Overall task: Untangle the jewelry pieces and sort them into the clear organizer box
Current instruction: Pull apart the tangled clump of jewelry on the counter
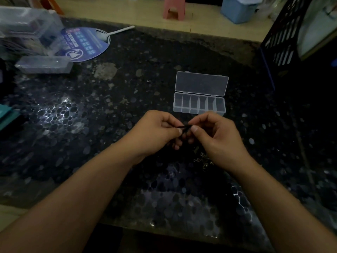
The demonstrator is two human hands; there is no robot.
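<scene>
A thin black cord [185,126] is stretched between my two hands above the dark speckled table. My left hand [157,133] pinches its left end between thumb and fingers. The cord's right end is pinched by my right hand [217,138]. A small tangle of metal jewelry [202,157] lies on the table just below my right hand, partly hidden by it. The clear organizer box [199,104] stands open just beyond my hands, its lid [201,84] folded back and its several compartments looking empty.
A round blue hand fan [85,44] and clear plastic cases [43,64] sit at the far left. A black mesh crate [284,39] stands at the far right. A pink stool [174,8] and a blue bin [238,9] are on the floor beyond the table.
</scene>
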